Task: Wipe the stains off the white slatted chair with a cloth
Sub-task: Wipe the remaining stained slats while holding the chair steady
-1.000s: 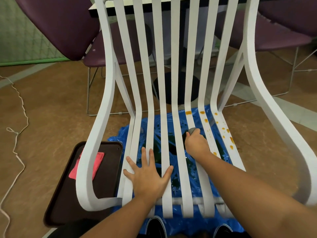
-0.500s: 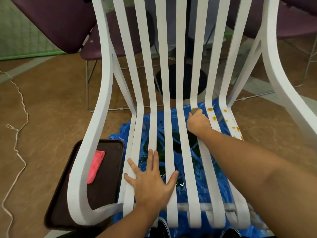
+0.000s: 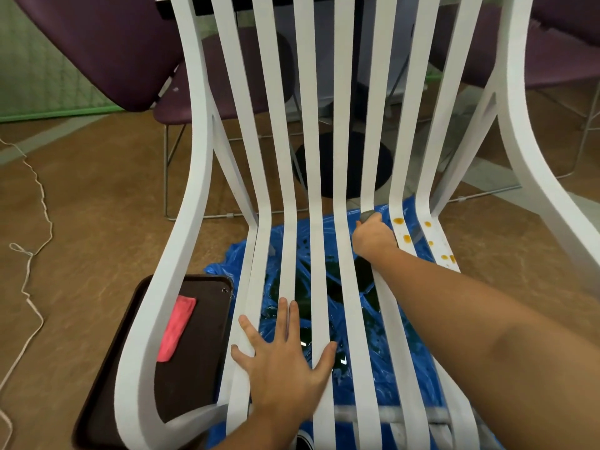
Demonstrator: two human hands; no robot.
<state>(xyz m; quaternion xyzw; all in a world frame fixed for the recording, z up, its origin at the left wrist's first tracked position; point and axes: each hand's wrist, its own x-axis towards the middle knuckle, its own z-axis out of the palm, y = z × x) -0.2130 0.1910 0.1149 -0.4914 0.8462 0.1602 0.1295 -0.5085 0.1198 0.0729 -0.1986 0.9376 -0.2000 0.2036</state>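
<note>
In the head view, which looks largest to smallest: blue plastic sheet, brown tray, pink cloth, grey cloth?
1. blue plastic sheet, though slats hide parts
2. brown tray
3. pink cloth
4. grey cloth: only a tip shows above the right hand, so its full size is unsure

Surface finishes, as seen
white slatted chair (image 3: 201, 141): smooth, matt painted finish. Blue sheet (image 3: 227, 267) beneath: thin plastic, glossy, crinkled, with wet-looking patches. Tray (image 3: 207, 352): dark, smooth, faint sheen — pink cloth (image 3: 177, 326) on it looks soft and matt.

A blue plastic sheet (image 3: 224, 267) lies on the floor (image 3: 97, 222); near left, a dark tray (image 3: 201, 368) holds a pink rag (image 3: 177, 329); purple chairs (image 3: 107, 43) stand far
</note>
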